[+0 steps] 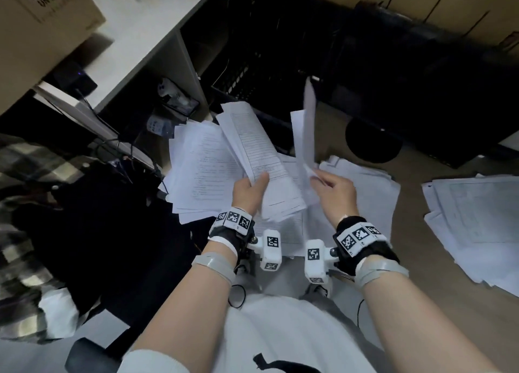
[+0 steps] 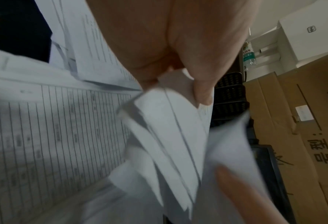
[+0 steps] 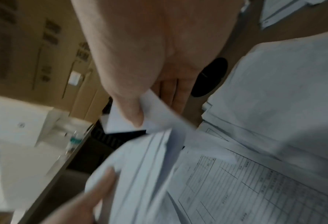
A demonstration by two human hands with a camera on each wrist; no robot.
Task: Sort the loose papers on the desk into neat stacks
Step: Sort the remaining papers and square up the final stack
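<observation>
My left hand (image 1: 257,180) grips a fanned bundle of printed sheets (image 1: 250,147), thumb on top of a lined form. In the left wrist view my thumb (image 2: 203,92) presses the bundle's corners (image 2: 168,133). My right hand (image 1: 318,176) pinches a single white sheet (image 1: 307,131) that stands almost upright just right of the bundle. The right wrist view shows the thumb (image 3: 134,113) clamping that sheet's corner (image 3: 155,107). Below both hands, loose papers (image 1: 365,201) lie spread over the brown desk (image 1: 410,232). A lined form (image 3: 245,189) lies on top of them.
A second untidy pile of papers (image 1: 471,221) lies at the desk's right edge. A round black cable hole (image 1: 373,142) is behind the papers. Black stacked trays (image 1: 252,72), cardboard boxes (image 2: 293,121) and a white shelf (image 1: 146,35) with a water bottle (image 2: 249,59) stand beyond.
</observation>
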